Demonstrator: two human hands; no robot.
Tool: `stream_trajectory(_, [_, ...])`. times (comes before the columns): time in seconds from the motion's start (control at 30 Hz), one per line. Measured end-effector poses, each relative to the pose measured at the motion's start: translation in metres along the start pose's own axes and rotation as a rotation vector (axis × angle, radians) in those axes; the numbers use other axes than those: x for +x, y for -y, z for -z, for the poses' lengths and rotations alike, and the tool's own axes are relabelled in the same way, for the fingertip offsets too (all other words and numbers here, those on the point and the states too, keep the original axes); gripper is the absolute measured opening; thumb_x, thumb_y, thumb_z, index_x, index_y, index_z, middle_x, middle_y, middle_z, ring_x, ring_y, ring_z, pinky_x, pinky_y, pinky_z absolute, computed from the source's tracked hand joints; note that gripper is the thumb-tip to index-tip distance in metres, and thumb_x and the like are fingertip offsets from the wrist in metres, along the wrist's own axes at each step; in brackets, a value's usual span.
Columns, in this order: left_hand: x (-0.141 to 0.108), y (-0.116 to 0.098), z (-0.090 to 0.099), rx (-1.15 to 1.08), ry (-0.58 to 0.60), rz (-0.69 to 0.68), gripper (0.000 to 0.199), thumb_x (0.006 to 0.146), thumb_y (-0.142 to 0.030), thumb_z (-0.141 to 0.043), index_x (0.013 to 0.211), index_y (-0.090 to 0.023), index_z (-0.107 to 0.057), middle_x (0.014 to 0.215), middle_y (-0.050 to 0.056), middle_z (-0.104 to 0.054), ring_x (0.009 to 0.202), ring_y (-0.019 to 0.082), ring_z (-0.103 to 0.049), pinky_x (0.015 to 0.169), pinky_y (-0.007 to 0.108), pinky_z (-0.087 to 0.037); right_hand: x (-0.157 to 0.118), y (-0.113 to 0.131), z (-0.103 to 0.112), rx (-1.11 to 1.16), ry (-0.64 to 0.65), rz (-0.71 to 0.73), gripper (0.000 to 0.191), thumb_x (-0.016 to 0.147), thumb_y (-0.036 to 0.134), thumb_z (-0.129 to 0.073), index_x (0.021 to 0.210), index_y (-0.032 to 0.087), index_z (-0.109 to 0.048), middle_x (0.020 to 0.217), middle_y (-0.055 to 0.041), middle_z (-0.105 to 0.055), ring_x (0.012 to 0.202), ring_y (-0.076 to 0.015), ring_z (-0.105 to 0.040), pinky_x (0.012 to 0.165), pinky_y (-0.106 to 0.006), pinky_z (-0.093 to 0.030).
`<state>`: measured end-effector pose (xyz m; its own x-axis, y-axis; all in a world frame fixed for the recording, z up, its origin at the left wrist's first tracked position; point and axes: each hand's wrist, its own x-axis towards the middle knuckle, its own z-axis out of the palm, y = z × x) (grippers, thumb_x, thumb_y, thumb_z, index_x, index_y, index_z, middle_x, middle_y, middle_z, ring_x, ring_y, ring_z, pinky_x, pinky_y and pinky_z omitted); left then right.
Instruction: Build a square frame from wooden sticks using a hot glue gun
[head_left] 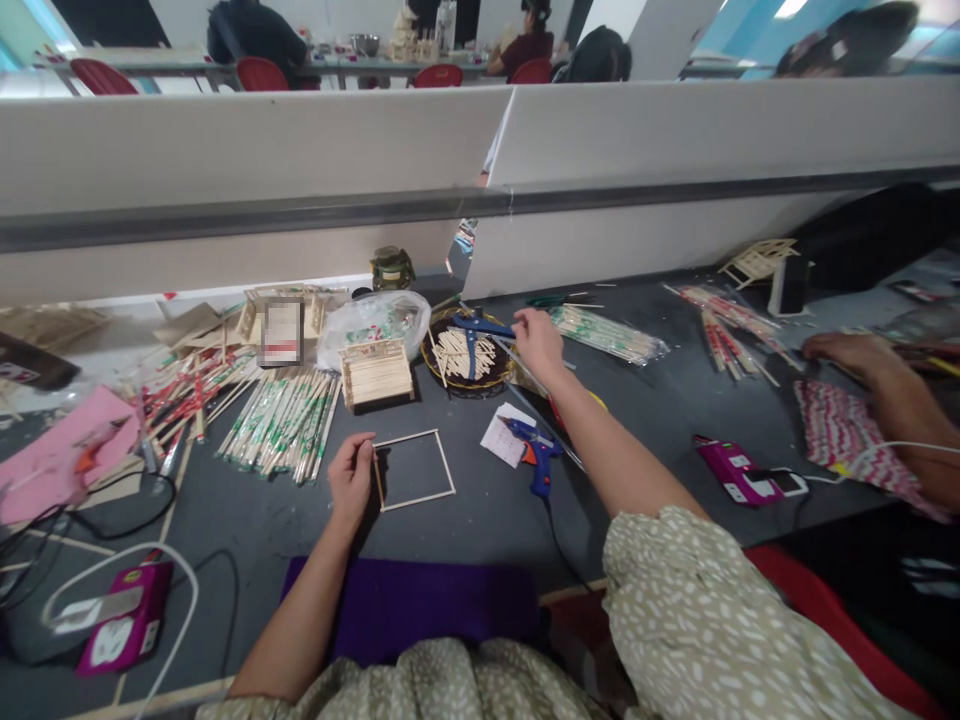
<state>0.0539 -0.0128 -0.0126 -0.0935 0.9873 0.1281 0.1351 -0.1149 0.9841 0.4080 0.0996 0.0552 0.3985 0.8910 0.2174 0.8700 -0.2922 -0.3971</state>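
Note:
My left hand (352, 475) pinches the left side of a rectangular frame of thin wooden sticks (452, 470), which lies on the dark table. My right hand (538, 345) is reached out at the right rim of a round basket (424, 365), its fingers curled beside the end of a blue tool (472, 345). What the fingertips hold, if anything, is hidden. Many short cut sticks (450, 355) fill the basket, under the blue tool. Nearer me, a blue glue gun (541, 450) rests by a white paper (504, 435). A small stick-built box (377, 375) stands behind the frame.
Wrapped chopsticks (281, 425) lie in a pile at left, more packs (611, 335) behind my right hand. A plastic bag (375, 325) and a jar (392, 268) stand near the white divider (247, 140). Purple boxes (135, 615) with cables flank me. A co-worker's hand (855, 355) is at right.

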Motion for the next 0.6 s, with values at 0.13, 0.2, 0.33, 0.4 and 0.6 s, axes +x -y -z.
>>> stream_trajectory(0.13, [0.000, -0.001, 0.000, 0.000, -0.010, -0.013, 0.031, 0.087, -0.045, -0.060, 0.093, -0.017, -0.070, 0.065, -0.001, -0.059, 0.059, 0.011, -0.055, 0.058, 0.022, -0.043, -0.006, 0.036, 0.004, -0.253, 0.250, 0.319, 0.032, 0.096, 0.032, -0.043, 0.108, 0.022, -0.071, 0.113, -0.0098, -0.069, 0.106, -0.0261, -0.062, 0.084, -0.033, -0.046])
stream_trajectory(0.2, [0.000, -0.002, -0.001, -0.013, -0.011, -0.008, 0.031, 0.086, -0.046, -0.061, 0.092, -0.017, -0.070, 0.064, -0.001, -0.058, 0.058, 0.011, -0.054, 0.056, 0.022, -0.043, -0.007, 0.053, 0.000, -0.357, 0.347, 0.402, 0.030, 0.095, 0.030, -0.046, 0.108, 0.023, -0.072, 0.114, -0.0103, -0.069, 0.107, -0.0262, -0.062, 0.083, -0.033, -0.047])
stream_trajectory(0.33, [0.001, -0.006, -0.001, -0.041, -0.010, 0.019, 0.033, 0.084, -0.049, -0.063, 0.091, -0.017, -0.070, 0.062, -0.002, -0.056, 0.055, 0.011, -0.052, 0.052, 0.021, -0.041, -0.007, 0.071, -0.020, -0.407, 0.422, 0.454, 0.027, 0.089, 0.019, -0.051, 0.103, 0.020, -0.074, 0.114, -0.0143, -0.069, 0.105, -0.0266, -0.064, 0.084, -0.032, -0.048])
stream_trajectory(0.4, [0.002, -0.008, -0.001, -0.051, -0.008, 0.028, 0.033, 0.083, -0.049, -0.064, 0.090, -0.017, -0.070, 0.062, -0.002, -0.056, 0.055, 0.011, -0.052, 0.053, 0.021, -0.041, -0.006, 0.074, -0.029, -0.420, 0.438, 0.469, 0.027, 0.088, 0.016, -0.051, 0.103, 0.016, -0.074, 0.112, -0.0178, -0.068, 0.105, -0.0282, -0.064, 0.085, -0.033, -0.049])
stream_trajectory(0.6, [0.002, -0.008, -0.001, -0.068, 0.016, 0.052, 0.032, 0.085, -0.049, -0.062, 0.091, -0.018, -0.069, 0.061, -0.003, -0.055, 0.053, 0.011, -0.050, 0.053, 0.022, -0.041, -0.003, 0.073, -0.038, -0.375, 0.417, 0.505, 0.027, 0.091, 0.019, -0.047, 0.106, 0.012, -0.068, 0.113, -0.0205, -0.066, 0.104, -0.0279, -0.063, 0.084, -0.032, -0.048])
